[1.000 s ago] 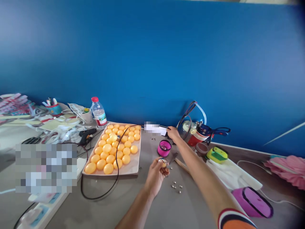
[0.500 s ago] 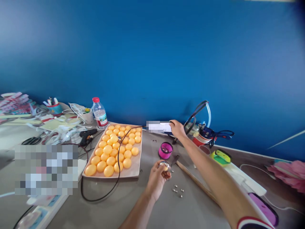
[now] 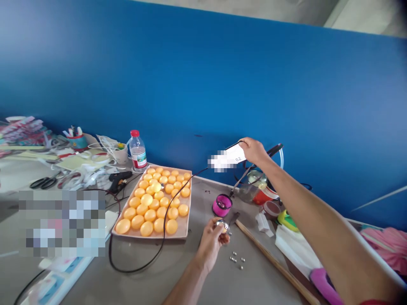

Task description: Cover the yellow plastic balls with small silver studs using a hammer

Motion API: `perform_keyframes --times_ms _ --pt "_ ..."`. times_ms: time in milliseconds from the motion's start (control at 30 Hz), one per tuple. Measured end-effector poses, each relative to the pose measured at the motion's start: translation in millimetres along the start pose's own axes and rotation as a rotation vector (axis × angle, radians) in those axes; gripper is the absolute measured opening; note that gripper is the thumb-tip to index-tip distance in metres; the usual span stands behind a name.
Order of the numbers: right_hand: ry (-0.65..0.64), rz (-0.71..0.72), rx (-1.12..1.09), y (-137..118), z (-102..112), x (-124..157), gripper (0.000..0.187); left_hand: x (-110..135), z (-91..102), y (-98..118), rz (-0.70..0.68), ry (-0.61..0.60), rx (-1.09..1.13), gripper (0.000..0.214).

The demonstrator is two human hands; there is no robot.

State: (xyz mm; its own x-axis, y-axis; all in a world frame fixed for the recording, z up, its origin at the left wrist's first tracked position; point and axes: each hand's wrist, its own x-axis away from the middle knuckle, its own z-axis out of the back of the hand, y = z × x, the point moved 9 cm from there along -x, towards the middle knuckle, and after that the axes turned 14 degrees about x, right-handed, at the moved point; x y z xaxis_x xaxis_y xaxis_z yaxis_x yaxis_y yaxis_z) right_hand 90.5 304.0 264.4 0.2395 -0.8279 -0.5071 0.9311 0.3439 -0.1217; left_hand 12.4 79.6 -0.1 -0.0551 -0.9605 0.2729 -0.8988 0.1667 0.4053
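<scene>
A shiny piece (image 3: 223, 225) is held above the table (image 3: 143, 288) by the left hand (image 3: 210, 242), its grip closed; a labelled device (image 3: 238, 155) is pinched at its right end by the right hand (image 3: 255, 152) and raised at the far side. Loose beads (image 3: 234, 253) remain unused near right; small bits are contained in the pink cup (image 3: 219, 211). Orange balls (image 3: 146, 228) are left plain in the tray (image 3: 182, 226). How complete the piece is cannot be told.

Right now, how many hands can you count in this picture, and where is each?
2. The left hand, lower, holds a shiny round thing over the table; the right hand, higher and farther right, holds a white panel before the blue wall. No others show.
</scene>
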Motion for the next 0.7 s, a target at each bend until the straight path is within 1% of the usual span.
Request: perform_keyframes --times_ms 100,200,267,333,400,467,567,700 --pt "-0.007 0.005 -0.054 4 12 2 0.027 3 -6.5 1 0.003 -0.042 0.009 0.035" --pt "-0.041 0.006 -0.113 10 20 6 0.026 8 -18.1 6 0.043 -0.141 0.131 0.035" --pt "-0.068 -0.009 -0.17 16 25 9 0.027 11 -22.0 15 0.038 -0.176 0.22 0.034" --pt "-0.095 -0.023 -0.225 21 31 12 0.028 12 -21.6 21 0.04 -0.169 0.277 0.028" --pt "-0.12 -0.02 -0.267 23 38 15 0.029 12 -19.2 26 0.01 -0.144 0.283 0.031" --pt "-0.148 -0.005 -0.292 22 44 18 0.028 12 -18.1 30 -0.037 -0.13 0.227 0.032" --pt "-0.177 0.024 -0.303 16 52 23 0.026 12 -18.4 28 -0.057 -0.116 0.095 0.029" --pt "-0.147 0.051 -0.302 7 61 26 0.025 14 -18.6 31 -0.107 -0.09 0.059 0.025"
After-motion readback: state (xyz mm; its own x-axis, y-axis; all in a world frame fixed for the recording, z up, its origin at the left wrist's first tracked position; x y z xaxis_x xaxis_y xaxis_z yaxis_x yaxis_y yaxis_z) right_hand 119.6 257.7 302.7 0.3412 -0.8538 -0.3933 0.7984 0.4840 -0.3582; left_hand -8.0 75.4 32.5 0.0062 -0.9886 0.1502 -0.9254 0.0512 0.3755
